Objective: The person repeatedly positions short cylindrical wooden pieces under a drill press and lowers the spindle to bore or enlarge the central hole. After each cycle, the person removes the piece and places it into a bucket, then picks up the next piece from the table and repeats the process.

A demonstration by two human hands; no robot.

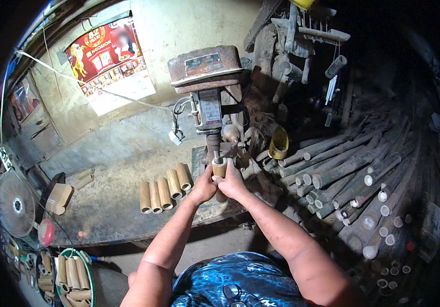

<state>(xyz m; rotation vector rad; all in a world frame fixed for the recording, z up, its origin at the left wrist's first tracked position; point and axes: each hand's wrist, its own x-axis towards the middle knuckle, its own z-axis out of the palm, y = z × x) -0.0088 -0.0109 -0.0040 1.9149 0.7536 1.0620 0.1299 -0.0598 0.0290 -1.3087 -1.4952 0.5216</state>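
Upright beneath the drill press (211,108) stands a short bamboo tube (219,168), its open top facing up. My left hand (204,189) wraps the tube from the left, and my right hand (234,184) closes on it from the right, with the thumbs near its front. The chuck (213,142) is directly above, and a metal bit reaches down to the tube's mouth; how deep it goes I cannot tell. Just left of my left hand, several cut bamboo tubes (164,193) lie side by side on the workbench (105,215).
A green-rimmed basket (93,286) of bamboo pieces stands at lower left, below a fan (17,205). An opened cardboard box (59,198) sits on the bench's left end. Long bamboo poles (340,171) are heaped on the right. A cable (94,88) crosses before the wall.
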